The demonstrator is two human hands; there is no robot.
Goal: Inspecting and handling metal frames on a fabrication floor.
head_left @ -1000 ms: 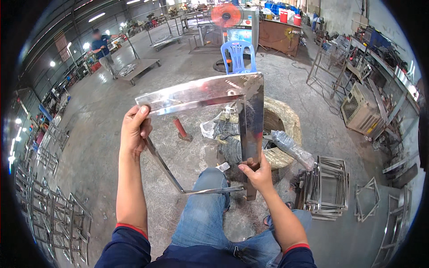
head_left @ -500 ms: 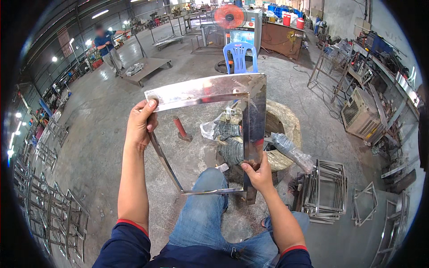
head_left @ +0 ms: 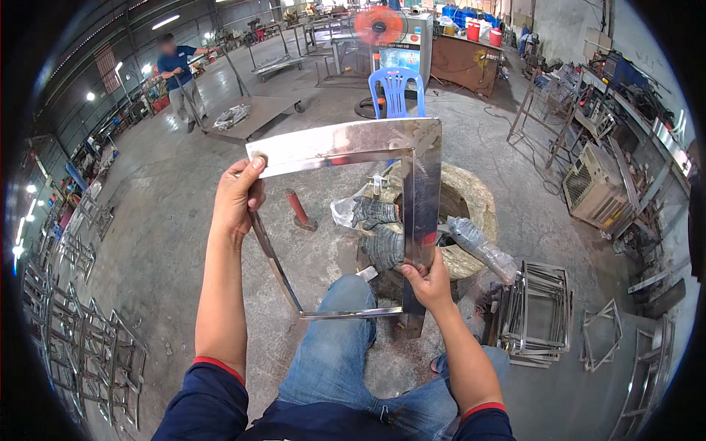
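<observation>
Both hands hold up a shiny four-sided metal frame (head_left: 422, 195) above my knees, with wide flat strips along its far and right sides. My left hand (head_left: 240, 197) grips its far left corner, thumb on top of the wide strip. Lower on the right side, my right hand (head_left: 428, 281) is wrapped round the other wide strip, thumb on the inner edge. Through the opening I see grey knitted gloves (head_left: 383, 248) lying by a round stone-like block (head_left: 478, 200). A plastic-wrapped bundle (head_left: 482, 250) rests across the block's right edge. Left of the gloves, a red-handled tool (head_left: 297, 207) stands on the floor.
Stacked metal frames (head_left: 535, 312) stand to my right, and more frames (head_left: 92, 360) lie at the left. A blue plastic chair (head_left: 397, 93) and an orange fan (head_left: 379, 28) are ahead. Far left, a person (head_left: 180, 77) stands at a flat cart (head_left: 254, 117).
The metal frame and both hands have shifted very slightly to the right. The person in the back and the flat cart have come nearer.
</observation>
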